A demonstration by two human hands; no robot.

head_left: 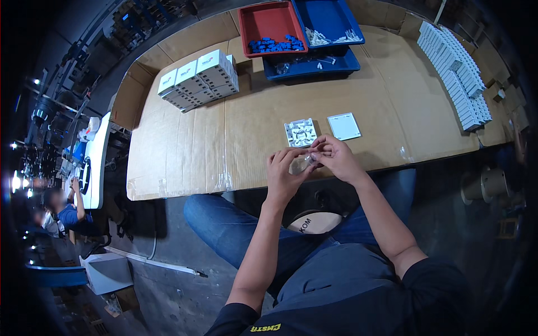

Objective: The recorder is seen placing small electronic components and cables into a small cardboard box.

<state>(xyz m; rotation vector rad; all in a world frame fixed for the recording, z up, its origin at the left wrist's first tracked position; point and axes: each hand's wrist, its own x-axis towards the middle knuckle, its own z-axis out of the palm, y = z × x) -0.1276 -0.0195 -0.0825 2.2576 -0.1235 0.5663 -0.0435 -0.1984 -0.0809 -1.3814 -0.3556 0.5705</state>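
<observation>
Both forearms are raised from the lap to the near edge of the cardboard-covered table (pixel 185 151). A small clear piece (pixel 305 162) is pinched between the left hand (pixel 284 172) and the right hand (pixel 335 157), the fingers (pixel 320 147) of both closed on it. Just beyond the hands, a white moulded part (pixel 300 133) and a flat white plate (pixel 344 126) are laid side by side. Farther back, white boxes (pixel 200 79), a red tray (pixel 269 25) of blue pieces and blue trays (pixel 325 22) are seen.
</observation>
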